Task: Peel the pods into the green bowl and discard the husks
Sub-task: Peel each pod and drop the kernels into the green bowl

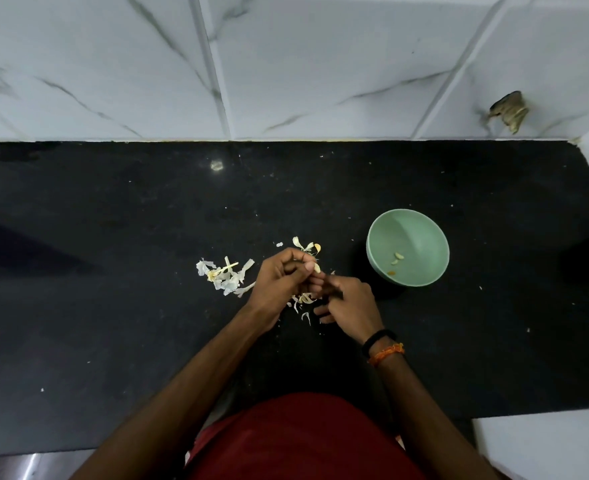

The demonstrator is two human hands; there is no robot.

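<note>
Both hands meeting above the black worktop (113, 237), left hand (281, 277) pinching a pale pod (316, 268), right hand (350, 301) curled against it, green bowl (421, 233) just right, husks (225, 275) left.

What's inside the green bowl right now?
The green bowl holds two pale peeled pieces near its middle and a small orange-brown speck nearer the person. Nothing covers the inside.
</note>
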